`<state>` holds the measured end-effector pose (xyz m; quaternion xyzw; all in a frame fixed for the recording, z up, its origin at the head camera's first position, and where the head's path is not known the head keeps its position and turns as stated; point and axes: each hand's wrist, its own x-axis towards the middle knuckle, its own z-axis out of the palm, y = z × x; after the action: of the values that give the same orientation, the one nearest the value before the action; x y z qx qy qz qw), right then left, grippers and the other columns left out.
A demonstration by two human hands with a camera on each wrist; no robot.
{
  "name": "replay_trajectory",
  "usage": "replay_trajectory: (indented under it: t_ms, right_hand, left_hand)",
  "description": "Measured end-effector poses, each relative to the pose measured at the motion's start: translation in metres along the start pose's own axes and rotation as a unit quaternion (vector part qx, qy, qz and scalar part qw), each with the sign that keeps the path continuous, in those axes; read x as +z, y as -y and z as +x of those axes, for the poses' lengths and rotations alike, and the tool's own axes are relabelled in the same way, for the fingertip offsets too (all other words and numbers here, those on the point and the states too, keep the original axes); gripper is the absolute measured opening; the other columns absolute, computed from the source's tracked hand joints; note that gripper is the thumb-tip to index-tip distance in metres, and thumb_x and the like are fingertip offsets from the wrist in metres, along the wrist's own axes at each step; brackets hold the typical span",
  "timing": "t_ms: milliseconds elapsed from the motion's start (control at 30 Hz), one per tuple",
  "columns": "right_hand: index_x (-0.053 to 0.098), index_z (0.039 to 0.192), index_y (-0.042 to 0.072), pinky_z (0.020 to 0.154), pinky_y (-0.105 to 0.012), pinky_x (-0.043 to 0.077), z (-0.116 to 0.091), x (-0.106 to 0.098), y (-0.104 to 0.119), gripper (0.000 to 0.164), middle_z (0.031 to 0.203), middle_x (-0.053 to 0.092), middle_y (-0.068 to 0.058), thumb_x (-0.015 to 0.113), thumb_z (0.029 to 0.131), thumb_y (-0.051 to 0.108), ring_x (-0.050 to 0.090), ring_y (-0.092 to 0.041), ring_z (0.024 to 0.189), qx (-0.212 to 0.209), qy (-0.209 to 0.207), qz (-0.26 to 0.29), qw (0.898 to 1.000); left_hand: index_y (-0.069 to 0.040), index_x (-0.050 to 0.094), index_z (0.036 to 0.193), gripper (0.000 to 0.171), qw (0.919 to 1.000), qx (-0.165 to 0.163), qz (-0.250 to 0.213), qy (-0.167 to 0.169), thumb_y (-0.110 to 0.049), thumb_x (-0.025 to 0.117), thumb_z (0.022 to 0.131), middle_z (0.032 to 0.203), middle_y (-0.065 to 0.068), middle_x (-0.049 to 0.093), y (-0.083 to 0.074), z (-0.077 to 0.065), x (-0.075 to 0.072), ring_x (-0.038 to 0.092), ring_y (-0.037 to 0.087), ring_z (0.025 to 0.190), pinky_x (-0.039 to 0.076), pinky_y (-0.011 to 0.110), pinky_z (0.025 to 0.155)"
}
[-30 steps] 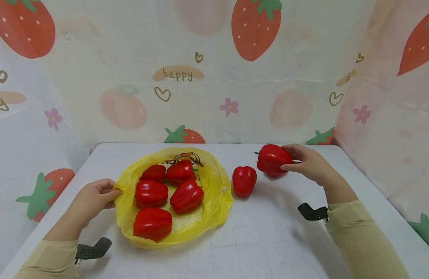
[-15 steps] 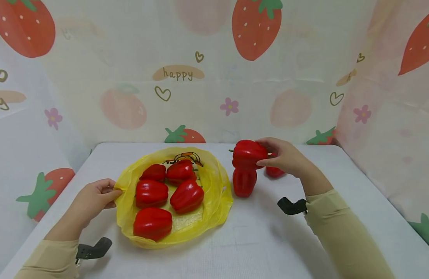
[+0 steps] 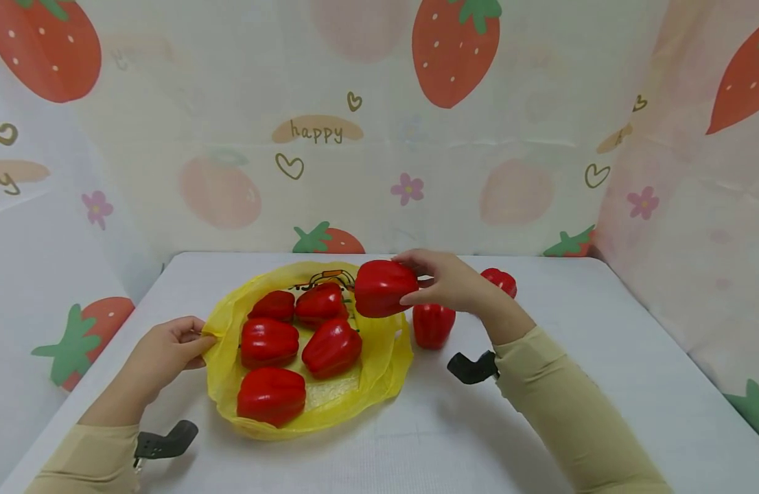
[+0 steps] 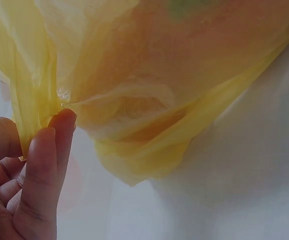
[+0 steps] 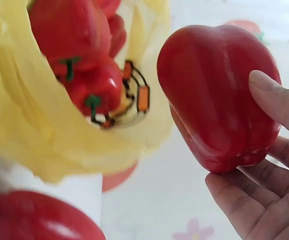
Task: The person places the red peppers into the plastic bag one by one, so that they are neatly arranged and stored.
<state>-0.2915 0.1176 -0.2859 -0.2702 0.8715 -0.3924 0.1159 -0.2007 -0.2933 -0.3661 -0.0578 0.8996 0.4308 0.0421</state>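
A yellow plastic bag (image 3: 379,374) lies spread open on the table, with several red bell peppers (image 3: 270,343) inside it. At its left rim, my left hand (image 3: 166,353) pinches the plastic between thumb and fingers; the left wrist view shows the bag's gathered edge (image 4: 32,95) in that pinch. My right hand (image 3: 450,285) grips a red bell pepper (image 3: 384,288) by its end, above the bag's back right rim. In the right wrist view the held pepper (image 5: 217,95) is beside the bag's mouth, thumb on one side and fingers on the other.
Two more red bell peppers stand outside the bag: a near pepper (image 3: 434,326) close to its right side, and a farther pepper (image 3: 499,281) partly hidden behind my right hand. The white table (image 3: 416,439) ends at a strawberry-print backdrop (image 3: 379,192).
My right hand has carried the pepper leftward, past the two loose peppers, to the bag's rim. My left hand has stayed at the bag's left edge.
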Motion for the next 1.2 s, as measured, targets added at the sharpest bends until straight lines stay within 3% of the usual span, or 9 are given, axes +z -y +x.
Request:
replay_trajectory:
  t_ms: [400,1200]
  right_hand:
    - [0.052,0.125,0.023,0.085,-0.029,0.05,0.009,0.034,0.017,0.054,0.113,0.058,0.006,0.074,0.076,0.017,0.053,-0.013,0.106,-0.054,0.08,0.019,0.995]
    - [0.054,0.123,0.027,0.084,-0.024,0.049,0.006,0.062,0.02,0.051,0.117,0.054,0.011,0.074,0.076,0.018,0.05,-0.01,0.108,-0.065,0.197,0.025,0.978]
  left_hand:
    - [-0.002,0.055,0.111,0.039,1.0,-0.002,0.006,0.0,-0.035,0.057,0.09,0.105,0.014,0.062,-0.001,-0.001,-0.001,0.061,0.017,0.081,0.054,0.032,0.075]
    - [-0.002,0.055,0.111,0.038,0.9999,0.004,0.012,0.0,-0.034,0.056,0.09,0.104,0.014,0.063,-0.002,-0.003,-0.002,0.061,0.017,0.082,0.054,0.033,0.075]
